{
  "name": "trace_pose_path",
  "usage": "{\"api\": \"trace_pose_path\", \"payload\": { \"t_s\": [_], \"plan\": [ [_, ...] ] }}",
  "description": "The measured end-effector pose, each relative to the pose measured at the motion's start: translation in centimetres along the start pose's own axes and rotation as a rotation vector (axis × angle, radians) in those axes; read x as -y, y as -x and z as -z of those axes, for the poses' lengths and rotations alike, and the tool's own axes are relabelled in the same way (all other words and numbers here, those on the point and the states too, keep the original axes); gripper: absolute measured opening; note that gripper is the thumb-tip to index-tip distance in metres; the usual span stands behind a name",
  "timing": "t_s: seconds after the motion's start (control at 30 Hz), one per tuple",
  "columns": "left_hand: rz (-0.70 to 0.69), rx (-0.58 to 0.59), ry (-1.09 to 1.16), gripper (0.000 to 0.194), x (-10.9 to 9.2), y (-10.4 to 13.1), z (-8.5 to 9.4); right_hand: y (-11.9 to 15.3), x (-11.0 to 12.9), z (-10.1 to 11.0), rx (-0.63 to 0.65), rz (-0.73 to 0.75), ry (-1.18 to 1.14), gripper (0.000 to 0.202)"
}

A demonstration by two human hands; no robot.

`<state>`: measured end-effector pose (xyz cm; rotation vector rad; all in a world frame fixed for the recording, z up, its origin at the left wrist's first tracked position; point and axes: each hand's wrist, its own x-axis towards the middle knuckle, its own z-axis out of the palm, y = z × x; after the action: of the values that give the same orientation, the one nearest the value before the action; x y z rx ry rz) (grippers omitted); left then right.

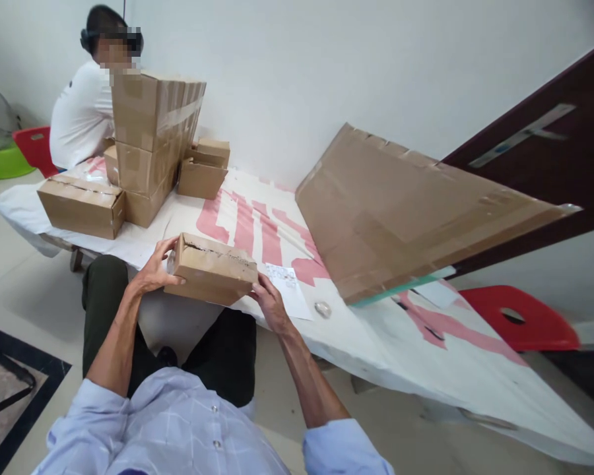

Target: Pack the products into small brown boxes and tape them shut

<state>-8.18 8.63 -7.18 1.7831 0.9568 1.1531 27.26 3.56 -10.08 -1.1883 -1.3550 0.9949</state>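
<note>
At upper left, a taped carton stack point(151, 140) is standing; left of centre, the left hand point(152, 270) is gripping a ragged-seamed cardboard box point(214, 272), seemingly closed but off the stack, the right hand point(272, 306) holding its other end

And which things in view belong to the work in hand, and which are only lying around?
Seem to belong:
cardboard box, held between left hand and right hand
stacked boxes, of similar cardboard
perhaps printed sheet

Apparently just around:
large cardboard piece
red chair at right
</note>
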Motion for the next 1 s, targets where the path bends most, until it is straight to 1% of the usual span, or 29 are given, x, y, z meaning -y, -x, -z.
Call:
{"api": "trace_pose_path", "payload": {
  "t_s": [0.1,0.27,0.37,0.5,0.57,0.6,0.67,0.73,0.77,0.83,0.87,0.93,1.0],
  "plan": [
    [-0.085,-0.051,-0.045,0.118,-1.7,0.7,-1.7,0.2,-0.6,0.9,-0.023,-0.092,-0.111,0.054],
    [-0.158,-0.093,-0.127,0.121,-4.3,1.0,-4.2,0.2,-1.0,1.7,-0.066,-0.143,-0.204,0.046],
    [-0.191,-0.090,-0.194,0.119,-5.4,1.0,-5.0,0.2,-1.4,2.0,-0.070,-0.141,-0.204,0.043],
    [-0.212,-0.061,-0.241,0.118,-6.6,1.1,-5.6,0.1,-1.9,2.4,-0.066,-0.125,-0.162,0.046],
    [-0.217,-0.056,-0.251,0.115,-7.1,1.1,-5.9,0.0,-1.6,2.6,-0.129,-0.133,-0.138,0.046],
    [-0.219,-0.056,-0.254,0.113,-7.3,1.2,-6.1,-0.1,-1.2,2.8,-0.199,-0.126,-0.105,0.045],
    [-0.221,-0.057,-0.265,0.111,-7.8,1.2,-6.6,-0.2,0.4,3.1,-0.387,-0.048,0.022,0.043],
    [-0.224,-0.052,-0.286,0.111,-8.3,1.2,-7.0,0.0,3.2,3.1,-0.533,0.131,0.224,0.041],
    [-0.225,-0.045,-0.299,0.112,-8.5,1.1,-7.2,0.2,5.0,2.9,-0.558,0.252,0.343,0.041],
    [-0.224,-0.028,-0.322,0.114,-8.9,1.1,-7.6,1.0,9.0,1.9,-0.516,0.504,0.588,0.039],
    [-0.225,-0.021,-0.329,0.115,-9.1,1.1,-7.9,1.4,11.0,1.2,-0.461,0.612,0.704,0.036],
    [-0.230,-0.019,-0.334,0.115,-9.3,1.0,-8.5,2.1,14.2,-0.7,-0.290,0.786,0.867,0.030],
    [-0.236,-0.037,-0.329,0.113,-9.5,1.0,-9.2,2.2,16.2,-2.8,-0.084,0.905,0.980,0.027]
  ]
}}
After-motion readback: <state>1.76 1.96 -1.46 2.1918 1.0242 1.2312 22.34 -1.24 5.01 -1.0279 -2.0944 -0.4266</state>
